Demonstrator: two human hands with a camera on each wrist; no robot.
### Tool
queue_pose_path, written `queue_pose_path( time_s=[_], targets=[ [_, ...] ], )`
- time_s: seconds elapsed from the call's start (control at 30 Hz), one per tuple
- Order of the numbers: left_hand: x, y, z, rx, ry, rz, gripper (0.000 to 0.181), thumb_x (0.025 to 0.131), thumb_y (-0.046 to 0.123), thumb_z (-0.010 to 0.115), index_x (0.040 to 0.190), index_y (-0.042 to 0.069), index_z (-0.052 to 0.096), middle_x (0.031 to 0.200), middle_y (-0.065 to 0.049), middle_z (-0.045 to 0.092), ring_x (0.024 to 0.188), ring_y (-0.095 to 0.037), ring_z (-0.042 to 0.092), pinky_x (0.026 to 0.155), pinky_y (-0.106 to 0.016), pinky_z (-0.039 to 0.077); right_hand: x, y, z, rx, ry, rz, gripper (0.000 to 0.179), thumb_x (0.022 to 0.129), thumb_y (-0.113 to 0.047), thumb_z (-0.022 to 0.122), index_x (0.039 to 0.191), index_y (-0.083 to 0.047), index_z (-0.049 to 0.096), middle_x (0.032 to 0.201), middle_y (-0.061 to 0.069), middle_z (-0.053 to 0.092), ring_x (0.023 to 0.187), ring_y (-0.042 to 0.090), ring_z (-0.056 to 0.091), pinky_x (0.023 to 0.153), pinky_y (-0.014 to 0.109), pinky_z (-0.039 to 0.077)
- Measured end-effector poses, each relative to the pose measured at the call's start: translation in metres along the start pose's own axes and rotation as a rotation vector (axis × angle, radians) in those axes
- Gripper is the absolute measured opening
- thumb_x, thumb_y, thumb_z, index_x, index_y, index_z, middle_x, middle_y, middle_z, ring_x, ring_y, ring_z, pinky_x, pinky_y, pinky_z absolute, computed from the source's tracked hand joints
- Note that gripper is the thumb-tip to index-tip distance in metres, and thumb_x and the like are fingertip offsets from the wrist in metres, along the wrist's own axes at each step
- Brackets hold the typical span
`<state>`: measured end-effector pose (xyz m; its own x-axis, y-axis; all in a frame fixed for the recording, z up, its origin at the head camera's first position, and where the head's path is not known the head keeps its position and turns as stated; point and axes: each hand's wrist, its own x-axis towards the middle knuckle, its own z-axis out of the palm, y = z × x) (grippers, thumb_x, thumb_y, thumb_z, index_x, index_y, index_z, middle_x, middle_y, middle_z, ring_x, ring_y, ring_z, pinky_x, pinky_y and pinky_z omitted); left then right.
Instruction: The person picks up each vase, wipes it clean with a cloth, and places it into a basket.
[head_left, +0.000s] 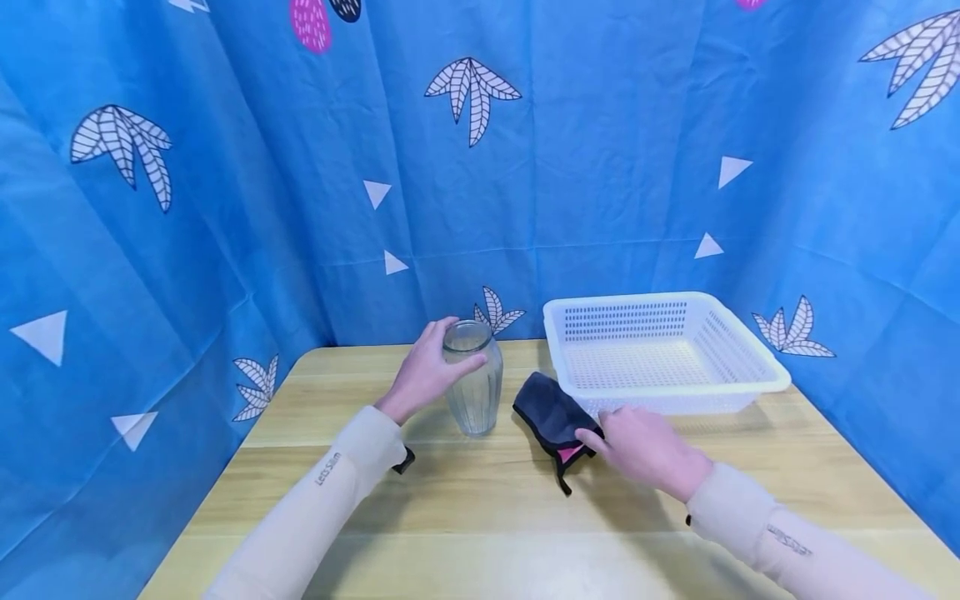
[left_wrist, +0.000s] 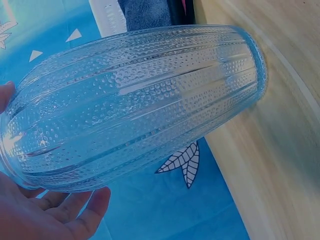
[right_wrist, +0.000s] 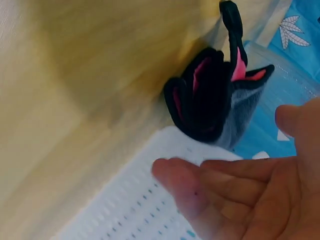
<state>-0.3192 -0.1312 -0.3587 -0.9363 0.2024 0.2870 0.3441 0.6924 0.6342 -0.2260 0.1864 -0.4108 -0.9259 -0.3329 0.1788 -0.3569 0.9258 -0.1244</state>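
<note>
A clear ribbed glass vase (head_left: 476,392) stands upright on the wooden table, and its dotted texture fills much of the left wrist view. My left hand (head_left: 431,367) holds it near the rim, thumb on one side and fingers on the other. To its right is a folded dark-grey cloth (head_left: 553,410) with black edging, pink inner side and a black loop. My right hand (head_left: 647,448) is beside the cloth's right end; in the right wrist view its fingers (right_wrist: 235,175) are extended, with a gap between them and the cloth (right_wrist: 215,100).
A white perforated plastic basket (head_left: 667,390) sits at the back right, just behind the cloth and right hand. Blue patterned curtain (head_left: 480,208) surrounds the back and sides of the wooden table (head_left: 480,517).
</note>
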Motion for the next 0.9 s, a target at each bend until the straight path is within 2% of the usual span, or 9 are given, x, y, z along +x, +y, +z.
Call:
queue_pose_path(
  time_s=[0.1,0.17,0.43,0.57,0.7,0.9],
  targets=[
    [0.0,0.0,-0.002,-0.004,-0.003,-0.007,0.094,0.079,0.073,0.068,0.151,0.02,0.039,0.147,-0.004,0.046,0.134,-0.027,0.048,0.109,-0.054,0.043,0.005,-0.002,0.005,0.057,-0.057,0.055,0.053,0.102,-0.052,0.051,0.093,-0.002,0.065,0.068,0.005,0.058,0.06,0.02,0.057,0.06,0.043,0.052],
    [0.0,0.0,-0.003,-0.007,-0.006,-0.006,0.095,0.079,0.073,0.068,0.152,0.019,0.039,0.147,-0.005,0.045,0.134,-0.028,0.047,0.109,-0.055,0.043,0.009,-0.003,0.01,0.074,-0.062,0.083,0.056,0.102,-0.054,0.048,0.097,0.0,0.065,0.068,0.006,0.057,0.062,0.021,0.058,0.061,0.044,0.052],
    [0.003,-0.001,0.0,-0.029,-0.006,-0.016,0.095,0.077,0.072,0.071,0.15,0.021,0.041,0.15,-0.005,0.044,0.136,-0.028,0.045,0.11,-0.055,0.042,0.021,-0.005,0.028,0.163,-0.145,0.244,0.054,0.101,-0.058,0.046,0.074,-0.013,0.056,0.065,0.006,0.053,0.057,0.022,0.052,0.05,0.035,0.039],
    [0.003,-0.002,0.0,-0.045,-0.009,-0.008,0.095,0.077,0.071,0.073,0.15,0.019,0.042,0.149,-0.005,0.045,0.135,-0.028,0.046,0.11,-0.055,0.042,0.026,-0.008,0.033,0.175,-0.14,0.267,0.047,0.097,-0.055,0.057,0.079,-0.012,0.057,0.068,0.005,0.054,0.06,0.022,0.053,0.05,0.034,0.038],
    [0.003,-0.002,-0.001,-0.052,-0.004,-0.002,0.093,0.077,0.069,0.074,0.149,0.02,0.042,0.148,-0.005,0.045,0.135,-0.028,0.047,0.11,-0.055,0.042,0.03,-0.013,0.034,0.198,-0.14,0.272,0.043,0.093,-0.051,0.065,0.091,-0.008,0.06,0.072,0.005,0.056,0.064,0.023,0.053,0.052,0.035,0.038],
    [0.002,-0.002,-0.002,-0.037,-0.006,0.008,0.093,0.077,0.071,0.073,0.149,0.021,0.042,0.148,-0.004,0.046,0.135,-0.026,0.046,0.111,-0.052,0.042,0.031,-0.024,0.034,0.329,-0.111,0.261,0.036,0.09,-0.042,0.071,0.097,-0.008,0.06,0.078,0.004,0.058,0.069,0.021,0.055,0.058,0.034,0.043]
  ],
)
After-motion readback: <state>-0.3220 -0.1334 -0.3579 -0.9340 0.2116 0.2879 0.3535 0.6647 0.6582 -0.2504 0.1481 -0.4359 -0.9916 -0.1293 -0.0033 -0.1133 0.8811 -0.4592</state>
